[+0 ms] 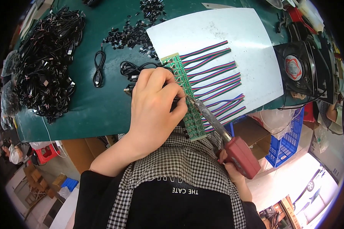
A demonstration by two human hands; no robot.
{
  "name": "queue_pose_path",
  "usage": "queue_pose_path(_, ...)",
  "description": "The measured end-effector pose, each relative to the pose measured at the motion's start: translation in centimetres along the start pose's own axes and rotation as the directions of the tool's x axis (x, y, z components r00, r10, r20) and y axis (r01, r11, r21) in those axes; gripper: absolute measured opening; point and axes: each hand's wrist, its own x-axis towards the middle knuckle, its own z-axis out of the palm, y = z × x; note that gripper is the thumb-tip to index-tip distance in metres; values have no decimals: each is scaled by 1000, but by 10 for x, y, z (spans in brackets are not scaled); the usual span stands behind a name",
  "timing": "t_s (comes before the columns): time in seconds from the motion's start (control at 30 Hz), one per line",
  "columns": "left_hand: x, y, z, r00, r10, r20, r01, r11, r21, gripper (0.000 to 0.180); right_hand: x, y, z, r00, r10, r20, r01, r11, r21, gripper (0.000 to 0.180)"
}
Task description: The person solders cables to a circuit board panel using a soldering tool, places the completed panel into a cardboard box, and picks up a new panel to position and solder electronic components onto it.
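Circuit board panel (194, 120), long and green, is lying at an angle just in front of the checked apron (195, 165); left hand (153, 101) is arching over the board's left edge, thumb and forefinger curling into a pinch pose; fingertips are partly hiding the spot, so can't tell whether they're clamping anything; black cable (133, 77) is lying partly under that hand, left of the board; right hand (232, 170) is grasping the red handle of a soldering iron (218, 124), right of the board's near end; iron is slanting in, its tip ending at the board beside the left fingertips; can't tell if it's touching; multicolour ribbon wires (214, 69) are fanning out rightward from the board, over a white sheet (252, 65); small black parts (130, 36) are lying scattered beyond the board's far end, to the left; looped cable (98, 81) is lying well left of the board, big cable pile (46, 65) sitting farther left; fan (297, 68) is standing well right of the board.
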Motion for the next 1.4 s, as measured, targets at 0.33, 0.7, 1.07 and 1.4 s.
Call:
queue_pose_path(0.33, 0, 1, -1, 1000, 2, 4, -2, 1000, 25, 13, 21, -38, 4, 977, 209, -47, -158, 852, 499, 64)
queue_pose_path(0.7, -2, -4, -4, 1000, 18, 3, -19, 999, 32, 12, 17, -41, 3, 954, 297, 30, -229, 664, 712, 72)
queue_pose_path(1.07, 2, -5, -12, 988, 57, 146, -52, 998, -37, 13, 17, -43, 4, 961, 278, 11, -197, 651, 733, 74)
queue_pose_path(1.4, 13, 2, -16, 960, 123, 250, -153, 983, 103, 15, 16, -41, 1, 945, 315, 85, -299, 736, 608, 74)
